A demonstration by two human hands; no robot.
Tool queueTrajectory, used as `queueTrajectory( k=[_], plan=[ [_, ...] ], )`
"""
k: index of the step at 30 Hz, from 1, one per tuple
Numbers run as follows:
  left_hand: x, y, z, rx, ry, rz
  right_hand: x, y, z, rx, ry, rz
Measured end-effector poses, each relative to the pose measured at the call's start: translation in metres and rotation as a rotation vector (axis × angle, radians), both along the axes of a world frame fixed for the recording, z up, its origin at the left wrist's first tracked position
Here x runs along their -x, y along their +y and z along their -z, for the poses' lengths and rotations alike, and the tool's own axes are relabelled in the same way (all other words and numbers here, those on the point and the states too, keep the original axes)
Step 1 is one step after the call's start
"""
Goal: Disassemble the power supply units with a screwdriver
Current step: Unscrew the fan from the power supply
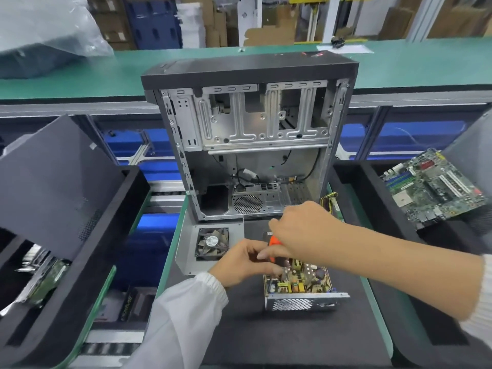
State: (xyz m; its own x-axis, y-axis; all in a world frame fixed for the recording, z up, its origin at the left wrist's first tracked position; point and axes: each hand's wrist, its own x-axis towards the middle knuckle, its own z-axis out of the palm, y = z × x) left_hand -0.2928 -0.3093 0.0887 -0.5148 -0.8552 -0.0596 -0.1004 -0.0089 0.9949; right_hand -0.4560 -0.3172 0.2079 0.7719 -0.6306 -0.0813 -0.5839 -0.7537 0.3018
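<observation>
An opened power supply unit (300,288) lies on the black mat, its circuit board bare and its perforated metal wall facing me. Its grey cover with a black fan (212,243) lies just left of it. My right hand (300,230) grips an orange-handled screwdriver (274,245) over the unit's far left corner; the tip is hidden. My left hand (245,262) sits close under it, fingers curled at the screwdriver's shaft and the unit's edge.
An empty computer case (247,145) stands upright behind the mat (266,336). A black foam tray (66,262) at left holds a dark side panel (53,187) and parts. At right, another tray carries a green motherboard (431,187). A green bench runs across the back.
</observation>
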Motion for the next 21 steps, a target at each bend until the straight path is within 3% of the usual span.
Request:
queueTrajectory(
  k=[11, 18, 21],
  plan=[
    [-0.005, 0.002, 0.005, -0.021, 0.06, 0.027, 0.012, -0.006, 0.007, -0.163, -0.043, -0.065],
    [0.001, 0.007, 0.006, 0.014, 0.113, -0.08, 0.008, -0.005, 0.0, 0.009, -0.043, -0.101],
    [0.0, 0.008, 0.002, 0.033, 0.133, -0.097, 0.002, -0.005, 0.009, -0.022, -0.034, -0.082]
  ],
)
